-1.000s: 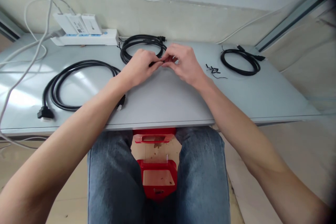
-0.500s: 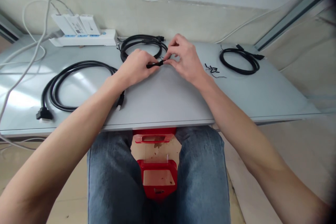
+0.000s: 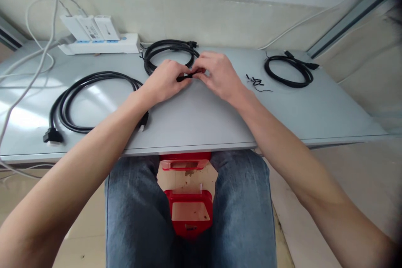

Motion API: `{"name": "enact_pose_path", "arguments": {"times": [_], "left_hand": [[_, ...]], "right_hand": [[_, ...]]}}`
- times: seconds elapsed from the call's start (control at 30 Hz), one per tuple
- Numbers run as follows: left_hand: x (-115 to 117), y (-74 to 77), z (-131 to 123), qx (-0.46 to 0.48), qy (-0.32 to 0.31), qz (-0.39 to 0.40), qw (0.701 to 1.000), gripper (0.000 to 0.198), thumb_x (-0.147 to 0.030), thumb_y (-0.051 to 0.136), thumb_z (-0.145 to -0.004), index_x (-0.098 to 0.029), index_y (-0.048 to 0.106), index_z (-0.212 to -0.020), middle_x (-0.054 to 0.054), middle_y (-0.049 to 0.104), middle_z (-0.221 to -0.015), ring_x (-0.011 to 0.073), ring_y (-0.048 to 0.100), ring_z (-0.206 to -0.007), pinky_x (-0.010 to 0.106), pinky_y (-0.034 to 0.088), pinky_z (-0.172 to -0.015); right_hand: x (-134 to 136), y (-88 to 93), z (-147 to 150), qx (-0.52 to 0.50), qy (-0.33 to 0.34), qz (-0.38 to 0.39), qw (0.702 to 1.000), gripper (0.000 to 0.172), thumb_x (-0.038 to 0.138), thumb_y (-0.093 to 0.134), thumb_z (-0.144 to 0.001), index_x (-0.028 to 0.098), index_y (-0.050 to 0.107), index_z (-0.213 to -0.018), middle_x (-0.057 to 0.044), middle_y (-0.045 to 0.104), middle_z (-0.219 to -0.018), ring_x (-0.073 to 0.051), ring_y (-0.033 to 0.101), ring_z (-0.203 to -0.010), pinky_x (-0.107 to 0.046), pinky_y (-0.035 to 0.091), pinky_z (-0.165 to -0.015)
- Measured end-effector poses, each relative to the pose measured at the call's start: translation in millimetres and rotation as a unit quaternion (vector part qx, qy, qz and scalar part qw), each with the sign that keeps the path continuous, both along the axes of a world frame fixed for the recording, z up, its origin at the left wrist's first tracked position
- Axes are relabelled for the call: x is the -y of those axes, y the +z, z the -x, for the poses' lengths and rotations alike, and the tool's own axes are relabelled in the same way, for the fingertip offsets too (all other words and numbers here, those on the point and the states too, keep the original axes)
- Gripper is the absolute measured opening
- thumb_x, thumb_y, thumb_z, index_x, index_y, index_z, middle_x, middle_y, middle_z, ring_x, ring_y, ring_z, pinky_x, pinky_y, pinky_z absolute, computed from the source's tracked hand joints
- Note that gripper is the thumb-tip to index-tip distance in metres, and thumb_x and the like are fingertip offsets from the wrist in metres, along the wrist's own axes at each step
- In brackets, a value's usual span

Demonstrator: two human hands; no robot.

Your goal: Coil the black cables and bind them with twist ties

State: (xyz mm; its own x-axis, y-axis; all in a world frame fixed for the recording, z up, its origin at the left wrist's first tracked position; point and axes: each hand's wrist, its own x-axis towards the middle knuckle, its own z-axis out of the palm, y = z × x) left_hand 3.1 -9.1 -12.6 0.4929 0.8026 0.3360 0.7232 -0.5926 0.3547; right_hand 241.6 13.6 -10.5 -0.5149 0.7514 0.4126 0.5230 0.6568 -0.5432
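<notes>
My left hand [image 3: 168,77] pinches a short visible stretch of black cable [image 3: 184,78] between thumb and fingers. It looks like the near side of the coiled black cable [image 3: 171,44] behind, though my fingers hide the join. Thumb to fingertip, my right hand [image 3: 216,73] closes on a thin black twist tie [image 3: 197,73] at the right end of that stretch. The two hands nearly touch. The coil's plug [image 3: 192,44] points right, and another thin tie [image 3: 142,55] shows on its left side.
A larger cable coil [image 3: 64,113] lies under my left forearm. Several loose twist ties [image 3: 256,81] and a smaller tied coil [image 3: 284,81] are to the right. A white power strip [image 3: 100,46] with adapters and white cords stands at the back left of the grey table [image 3: 201,130].
My right hand has lowered and moved slightly left, its fingers bunching closer to my left hand. My left hand keeps its hold on the cable almost in place.
</notes>
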Motion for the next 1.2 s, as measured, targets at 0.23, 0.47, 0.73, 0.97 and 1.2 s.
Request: {"name": "enact_pose_path", "arguments": {"times": [0.23,0.47,0.73,0.97,1.2], "left_hand": [[2.8,3.8,-1.9,-0.009,0.003,0.004,1.000,0.035,-0.041,0.066,-0.107,-0.021,0.090,-0.123,0.004,0.069,-0.076,0.0244,0.062,-0.078,0.040,0.050,-0.084],[-1.2,1.3,-0.1,-0.012,-0.003,0.002,1.000,0.035,-0.041,0.068,-0.107,-0.022,0.091,-0.125,0.007,0.076,-0.083,0.0278,0.071,-0.087,0.040,0.051,-0.087],[0.8,3.4,-1.5,-0.005,0.021,-0.001,1.000,0.026,-0.038,0.068,-0.106,-0.026,0.090,-0.115,0.009,0.079,-0.088,0.0321,0.073,-0.094,0.045,0.053,-0.089],[1.4,2.9,-2.4,0.016,0.019,-0.010,1.000,0.028,-0.040,0.066,-0.109,-0.025,0.089,-0.113,0.010,0.079,-0.084,0.0326,0.072,-0.097,0.047,0.055,-0.091],[7.3,7.8,-7.4,-0.026,0.051,0.013,0.998,0.030,-0.037,0.065,-0.105,-0.022,0.090,-0.110,0.016,0.085,-0.096,0.0362,0.075,-0.100,0.047,0.052,-0.090]], "right_hand": [[0.4,3.5,-0.5,0.011,0.010,-0.006,1.000,0.021,0.030,0.085,-0.102,0.029,0.074,-0.084,-0.007,0.076,-0.102,-0.035,0.072,-0.116,-0.046,0.058,-0.092],[-1.6,4.8,-3.5,0.003,0.018,0.007,1.000,0.027,0.043,0.092,-0.099,0.029,0.075,-0.083,-0.007,0.077,-0.100,-0.033,0.071,-0.107,-0.045,0.058,-0.091],[3.1,5.0,-3.2,-0.004,0.002,0.007,1.000,0.025,0.045,0.086,-0.106,0.031,0.072,-0.090,-0.007,0.076,-0.105,-0.033,0.071,-0.108,-0.048,0.062,-0.098],[5.4,-6.1,4.8,0.007,-0.008,-0.054,0.998,0.028,0.050,0.075,-0.115,0.028,0.069,-0.099,-0.011,0.073,-0.110,-0.034,0.072,-0.116,-0.044,0.061,-0.097],[16.3,-9.5,21.9,0.064,-0.090,-0.073,0.991,0.019,0.032,0.063,-0.116,0.025,0.068,-0.099,-0.011,0.073,-0.103,-0.033,0.074,-0.109,-0.044,0.061,-0.095]]}}
